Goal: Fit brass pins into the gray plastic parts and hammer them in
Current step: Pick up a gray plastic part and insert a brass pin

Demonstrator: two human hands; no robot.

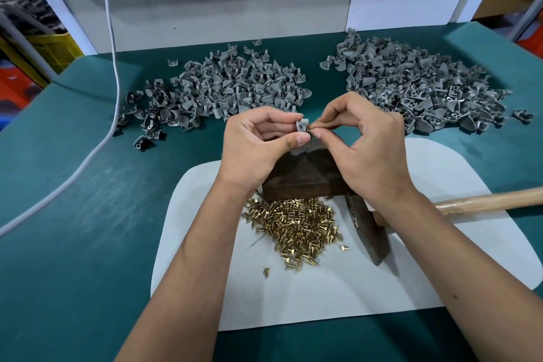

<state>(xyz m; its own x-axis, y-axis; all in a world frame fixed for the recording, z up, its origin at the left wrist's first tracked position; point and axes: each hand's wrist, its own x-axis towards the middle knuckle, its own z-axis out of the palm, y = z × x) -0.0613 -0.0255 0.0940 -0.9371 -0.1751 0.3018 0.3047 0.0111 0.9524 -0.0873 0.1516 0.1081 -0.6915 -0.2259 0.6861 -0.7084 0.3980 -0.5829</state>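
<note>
My left hand pinches a small gray plastic part between thumb and fingers, above a dark wooden block. My right hand pinches a brass pin at the part's right side; the pin is mostly hidden by my fingertips. A heap of brass pins lies on a white sheet in front of the block. A hammer with a wooden handle lies to the right of the pins.
Two large piles of gray plastic parts lie on the green table, one at the back left and one at the back right. A white cable runs down the left side. A white panel stands behind.
</note>
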